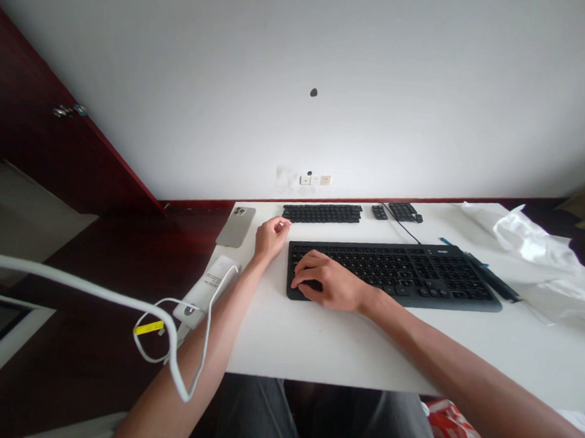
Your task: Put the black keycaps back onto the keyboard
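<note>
My right hand (pixel 325 281) lies curled over the left end of a black full-size keyboard (pixel 449 276), its fingers on the keys. Whether those fingers grip a key is hidden. My left hand (pixel 272 237) is raised and closed just above the white desk (pixel 343 349), with nothing visible in it. Its fingertips stop close to a strip of loose black keycaps (pixel 321 213). A titanium-coloured smartphone (pixel 236 226) lies face down to the left of that hand. A smaller cluster of black keycaps (pixel 402 211) sits farther back.
A white power bank (pixel 205 286) at the desk's left edge trails a white cable (pixel 68 281) with a yellow tag (pixel 148 328). A dark pen (pixel 493 278) and crumpled white plastic (pixel 531 242) lie on the right. Wall sockets (pixel 315 179) sit behind the desk.
</note>
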### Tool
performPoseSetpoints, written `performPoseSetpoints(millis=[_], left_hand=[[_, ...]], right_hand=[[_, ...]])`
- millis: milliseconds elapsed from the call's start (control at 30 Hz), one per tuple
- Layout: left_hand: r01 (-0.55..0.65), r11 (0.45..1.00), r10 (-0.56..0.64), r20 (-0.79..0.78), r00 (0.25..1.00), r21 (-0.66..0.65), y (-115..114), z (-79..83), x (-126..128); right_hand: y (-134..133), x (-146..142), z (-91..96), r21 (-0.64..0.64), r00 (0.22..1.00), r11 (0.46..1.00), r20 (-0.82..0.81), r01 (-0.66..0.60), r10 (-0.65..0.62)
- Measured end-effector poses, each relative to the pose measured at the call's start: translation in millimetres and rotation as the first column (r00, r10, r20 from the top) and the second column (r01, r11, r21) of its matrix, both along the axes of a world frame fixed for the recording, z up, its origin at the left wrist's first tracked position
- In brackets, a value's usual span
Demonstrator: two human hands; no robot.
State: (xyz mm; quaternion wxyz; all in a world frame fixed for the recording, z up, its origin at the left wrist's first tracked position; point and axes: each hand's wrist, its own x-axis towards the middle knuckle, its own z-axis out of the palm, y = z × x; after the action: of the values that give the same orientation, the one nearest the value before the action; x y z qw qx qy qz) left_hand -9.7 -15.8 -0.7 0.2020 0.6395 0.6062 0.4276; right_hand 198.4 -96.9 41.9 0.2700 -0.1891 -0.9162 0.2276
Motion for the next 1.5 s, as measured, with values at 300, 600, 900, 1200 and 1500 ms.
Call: performPoseSetpoints(millis=[300,600,900,1200,1500], left_hand=[[-0.001,1.000,0.001,-0.003,1.000,0.003,-1.8,1.9,0.9],[-0.006,1.000,0.006,0.009,1.000,-0.004,-3.7,4.9,2.3],[0.003,1.000,-0.003,0.010,1.000,0.014,-3.2,2.9,1.3],[0.009,1.000,-0.009,0.004,1.000,0.007,-3.1,3.2,1.4],[0.010,1.000,-0.010,0.007,1.000,0.001,-3.1,4.4,2.2]], right_hand=[[-0.4,0.7,-0.2,-0.007,1.000,1.000,0.002,0.011,-0.011],[-1.2,2.6,2.7,-0.002,1.000,1.000,0.011,-0.008,0.008],[-1.1,3.7,3.3,0.034,1.000,0.999,-0.020,0.008,-0.007],[-2.2,3.4,4.2,0.037,1.000,0.999,0.002,-0.003,0.003],[-3.6,2.8,8.0,0.040,0.998,0.999,0.059,-0.034,0.032]])
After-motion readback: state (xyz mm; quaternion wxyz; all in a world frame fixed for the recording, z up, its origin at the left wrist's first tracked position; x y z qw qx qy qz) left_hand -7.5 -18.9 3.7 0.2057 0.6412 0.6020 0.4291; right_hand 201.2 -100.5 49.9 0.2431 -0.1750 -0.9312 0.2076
